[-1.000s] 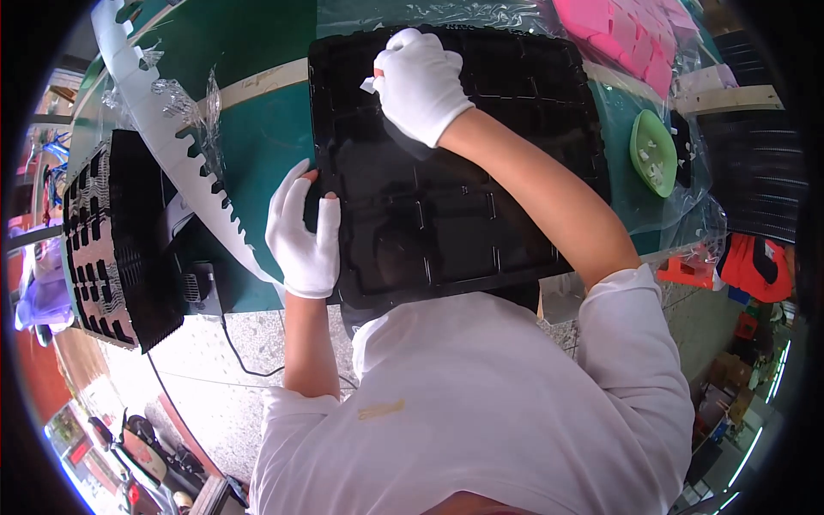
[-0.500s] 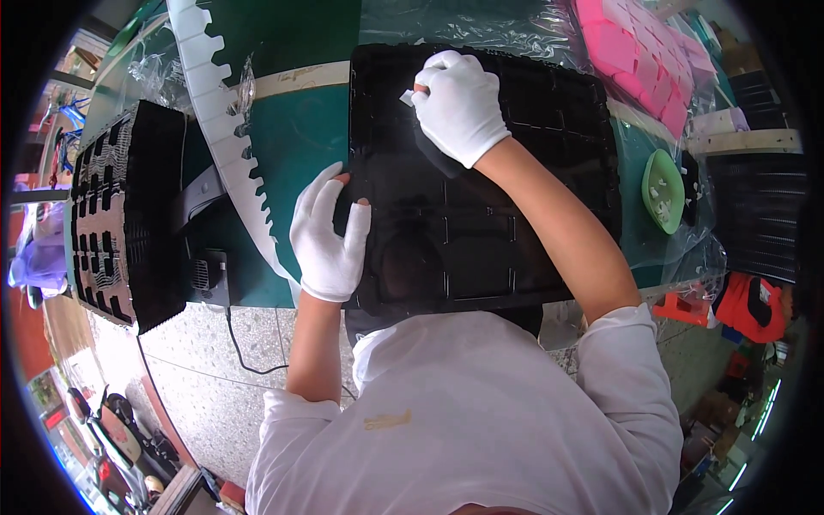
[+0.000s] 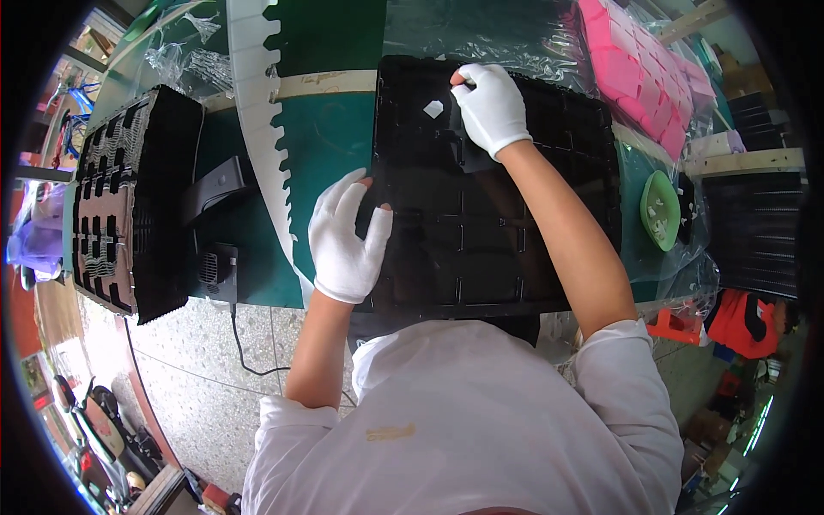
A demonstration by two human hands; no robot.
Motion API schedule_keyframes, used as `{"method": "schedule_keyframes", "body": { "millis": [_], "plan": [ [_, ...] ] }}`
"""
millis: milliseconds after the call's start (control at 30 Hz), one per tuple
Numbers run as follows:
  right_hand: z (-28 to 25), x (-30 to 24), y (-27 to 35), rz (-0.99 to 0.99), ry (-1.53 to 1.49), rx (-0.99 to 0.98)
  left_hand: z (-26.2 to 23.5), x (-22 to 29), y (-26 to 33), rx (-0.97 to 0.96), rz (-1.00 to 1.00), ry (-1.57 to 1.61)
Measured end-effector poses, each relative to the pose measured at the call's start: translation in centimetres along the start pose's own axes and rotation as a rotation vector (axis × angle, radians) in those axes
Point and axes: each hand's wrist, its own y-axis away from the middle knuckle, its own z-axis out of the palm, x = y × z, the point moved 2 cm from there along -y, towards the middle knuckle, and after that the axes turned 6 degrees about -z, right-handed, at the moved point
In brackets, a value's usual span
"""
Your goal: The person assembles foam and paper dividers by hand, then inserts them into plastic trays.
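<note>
A large black plastic tray with shallow moulded compartments lies before me on the green table. My left hand, in a white glove with bare thumb and fingertip, rests at the tray's left edge, thumb and fingers apart. Over the tray's far part is my gloved right hand. Its fingers are curled in, with one bare fingertip by the far edge; whatever they pinch, if anything, I cannot make out. A small white angular piece lies on the tray, just left of that hand and apart from it.
Left of the tray runs a long white notched strip. Farther left stand a black device with a cable and a stack of black trays. To the right are a green bowl of small white bits and a pink sheet stack.
My right hand has come away from the white piece, which now lies on the tray, and has moved right. The whole view has shifted a little; my left hand keeps its pose.
</note>
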Motion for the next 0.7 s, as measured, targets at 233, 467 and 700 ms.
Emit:
{"method": "schedule_keyframes", "body": {
  "millis": [233,467,700],
  "plan": [
    [0.0,-3.3,2.7,-0.214,0.161,0.141,-0.1,0.2,0.1,0.014,0.048,-0.009],
    [-1.9,-4.3,3.0,-0.767,0.134,0.225,-0.3,0.1,0.2,0.012,0.019,-0.003],
    [-6.8,2.9,2.0,0.278,-1.081,0.200,-0.2,0.1,0.2,0.001,0.033,-0.009]
  ]
}}
